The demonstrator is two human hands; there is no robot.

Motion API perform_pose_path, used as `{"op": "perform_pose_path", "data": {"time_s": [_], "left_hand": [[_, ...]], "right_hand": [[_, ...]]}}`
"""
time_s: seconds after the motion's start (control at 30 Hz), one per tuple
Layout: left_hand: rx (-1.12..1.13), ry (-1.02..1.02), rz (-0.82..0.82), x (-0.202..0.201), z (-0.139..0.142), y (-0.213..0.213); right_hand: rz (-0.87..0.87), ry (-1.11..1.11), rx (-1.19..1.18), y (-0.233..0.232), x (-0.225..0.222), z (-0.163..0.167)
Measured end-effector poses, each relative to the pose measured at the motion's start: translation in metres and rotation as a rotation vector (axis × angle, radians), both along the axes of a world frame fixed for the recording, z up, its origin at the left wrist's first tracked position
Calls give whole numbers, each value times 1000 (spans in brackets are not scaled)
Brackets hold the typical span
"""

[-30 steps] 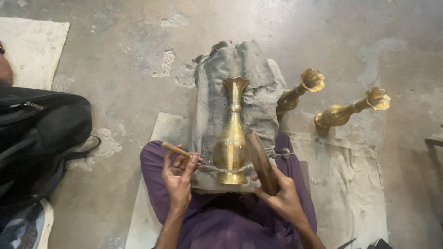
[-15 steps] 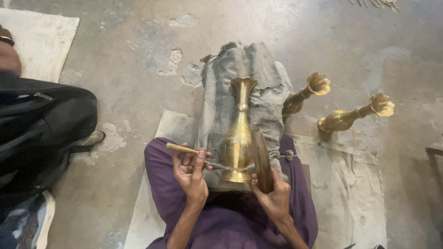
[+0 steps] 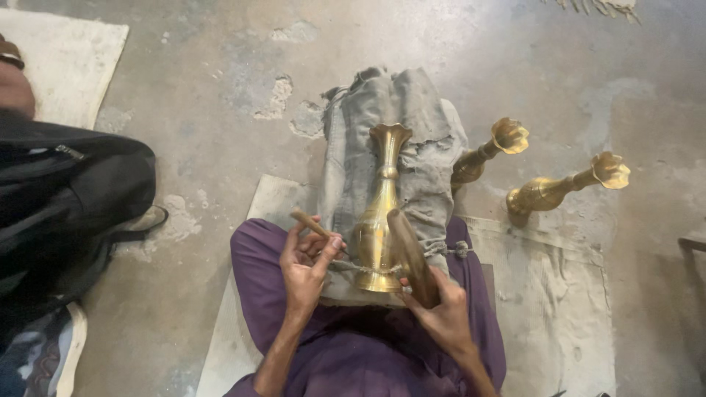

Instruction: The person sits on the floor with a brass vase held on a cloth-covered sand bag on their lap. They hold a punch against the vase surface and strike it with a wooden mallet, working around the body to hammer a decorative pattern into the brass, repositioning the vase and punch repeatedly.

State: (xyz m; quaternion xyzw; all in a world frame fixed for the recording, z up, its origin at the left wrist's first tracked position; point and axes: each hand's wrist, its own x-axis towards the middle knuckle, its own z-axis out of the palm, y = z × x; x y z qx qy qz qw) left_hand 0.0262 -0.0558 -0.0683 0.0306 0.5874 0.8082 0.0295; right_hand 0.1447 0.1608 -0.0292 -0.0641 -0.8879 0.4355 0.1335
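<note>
A tall brass vase (image 3: 381, 207) lies along a grey cloth bundle (image 3: 423, 158) over my lap, mouth pointing away. My left hand (image 3: 307, 261) grips a small tool with a wooden handle (image 3: 309, 223), its tip against the vase's lower body. My right hand (image 3: 441, 312) holds a dark wooden mallet (image 3: 410, 254) raised beside the vase's right side, near the base.
Two more brass vases (image 3: 485, 152) (image 3: 562, 189) lie on the concrete floor to the right. A black bag (image 3: 66, 213) sits at the left, next to another person's arm. A pale mat (image 3: 548, 294) lies under me.
The view shifted slightly. My right hand with the mallet has come in closer to the vase's base; the left hand keeps the tool against the vase.
</note>
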Motion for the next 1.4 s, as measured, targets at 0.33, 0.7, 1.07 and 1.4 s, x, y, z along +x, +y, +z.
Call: {"op": "perform_pose_path", "data": {"time_s": [0.33, 0.7, 1.07, 1.4], "left_hand": [[-361, 282, -504, -47, 61, 39], [-645, 456, -763, -59, 93, 67], [-830, 507, -830, -63, 98, 75], [-822, 585, -807, -61, 95, 73]], "right_hand": [[-94, 237, -687, 38, 8, -12], [-133, -99, -511, 71, 23, -11], [-185, -162, -109, 100, 30, 5], [-208, -62, 177, 106, 19, 28]]}}
